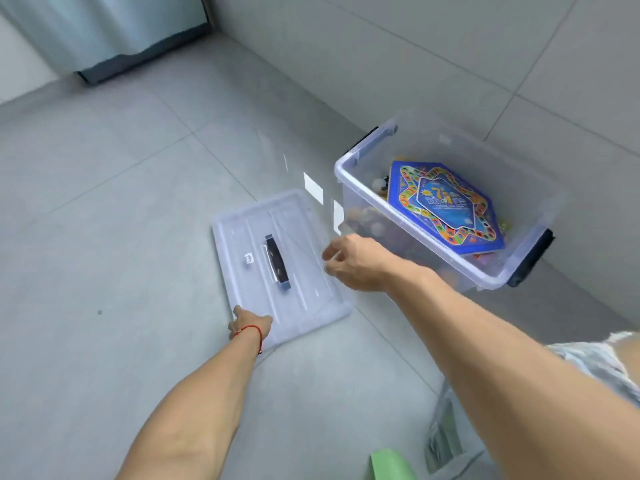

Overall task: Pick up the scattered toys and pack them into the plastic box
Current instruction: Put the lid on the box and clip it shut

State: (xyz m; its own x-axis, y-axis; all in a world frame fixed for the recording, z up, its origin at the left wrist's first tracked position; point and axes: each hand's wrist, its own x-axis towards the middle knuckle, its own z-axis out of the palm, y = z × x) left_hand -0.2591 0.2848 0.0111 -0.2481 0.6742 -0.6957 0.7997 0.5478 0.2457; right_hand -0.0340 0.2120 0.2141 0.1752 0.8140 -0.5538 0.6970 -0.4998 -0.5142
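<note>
You're crouched in what looks like a home, down at floor level. Large grey floor tiles (104,202) run under you, and the same grey tiling climbs the wall (450,57) on your right. At the top left stands a pale appliance or cabinet (114,32) on a dark base; which one, you can't tell. A clear plastic box (363,202) of bright toys, a blue game board (446,206) on top, sits against the wall with its lid (277,258) flat on the floor: household clutter.
</note>
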